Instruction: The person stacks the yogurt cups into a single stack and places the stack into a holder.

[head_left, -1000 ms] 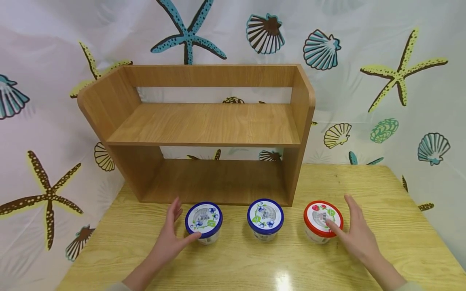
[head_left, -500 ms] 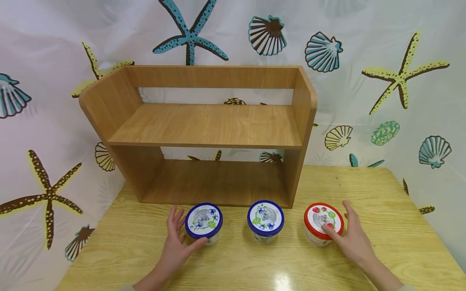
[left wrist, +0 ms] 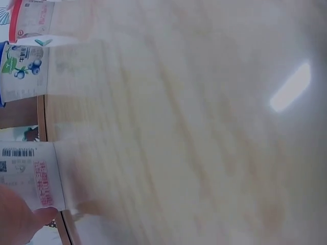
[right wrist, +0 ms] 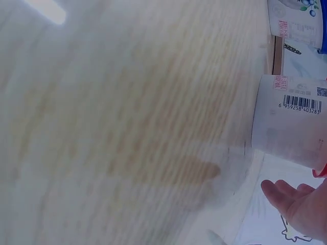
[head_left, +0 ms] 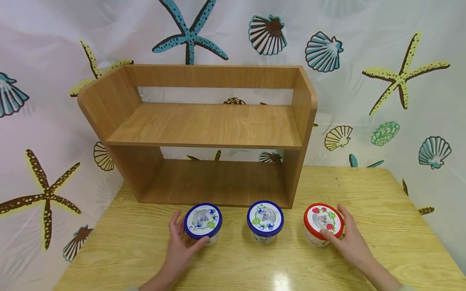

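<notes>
Three round lidded food tubs stand upright in a row. My left hand (head_left: 178,252) is at the left blue-lidded tub (head_left: 203,220), thumb in front and fingers spread along its left side. In the left wrist view that hand (left wrist: 18,219) overlaps the tub's white side (left wrist: 30,168); firm contact is unclear. Around the right side of the red-lidded tub (head_left: 323,221) my right hand (head_left: 351,244) is spread, its thumb over the lid's front edge. The right wrist view shows the fingers (right wrist: 278,196) apart from that tub (right wrist: 288,120). Between them stands another blue-lidded tub (head_left: 265,218).
Behind the tubs stands a two-level wooden shelf (head_left: 204,123) on the light wooden table (head_left: 236,270). A white cloth (head_left: 364,20) printed with starfish and shells hangs behind and at both sides.
My right hand has moved slightly left, closer around the red-lidded tub. My left hand has shifted a little right and down beside its tub. The tubs stay in place.
</notes>
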Tool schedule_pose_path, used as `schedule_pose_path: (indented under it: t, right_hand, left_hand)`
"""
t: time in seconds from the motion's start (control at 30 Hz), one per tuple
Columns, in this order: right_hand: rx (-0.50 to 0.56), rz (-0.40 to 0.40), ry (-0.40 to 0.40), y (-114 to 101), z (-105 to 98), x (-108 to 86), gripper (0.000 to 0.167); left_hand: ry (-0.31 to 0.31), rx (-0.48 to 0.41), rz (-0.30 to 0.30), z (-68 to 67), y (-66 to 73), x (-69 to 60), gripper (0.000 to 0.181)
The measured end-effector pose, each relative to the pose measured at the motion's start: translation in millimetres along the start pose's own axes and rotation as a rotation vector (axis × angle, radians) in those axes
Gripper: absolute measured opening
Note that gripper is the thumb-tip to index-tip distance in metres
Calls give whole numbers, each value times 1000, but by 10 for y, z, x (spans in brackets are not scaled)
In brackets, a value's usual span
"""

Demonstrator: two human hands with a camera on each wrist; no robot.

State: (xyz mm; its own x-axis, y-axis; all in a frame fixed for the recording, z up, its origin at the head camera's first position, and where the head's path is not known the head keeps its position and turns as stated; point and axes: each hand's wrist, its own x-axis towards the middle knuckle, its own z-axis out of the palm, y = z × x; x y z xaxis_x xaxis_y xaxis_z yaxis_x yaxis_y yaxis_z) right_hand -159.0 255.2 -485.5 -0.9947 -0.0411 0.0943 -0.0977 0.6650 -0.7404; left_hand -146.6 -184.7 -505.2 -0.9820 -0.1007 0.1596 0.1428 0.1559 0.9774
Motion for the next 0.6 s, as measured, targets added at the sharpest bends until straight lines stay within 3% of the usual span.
schedule_pose_path:
  t: [0.1,0.43,0.6]
  right_hand:
    - [16,-16,1,21,16,1,95]
    - [49,-29,-1,-8,47,-16,97]
    - [53,-1,-9,-6,69,-19,101]
  left_hand:
    - [9,19,-6,25,-9,-20,103]
    - [71,-56,-5,144,-36,-60,97]
    - [63,-40,-44,161,-33,-66,95]
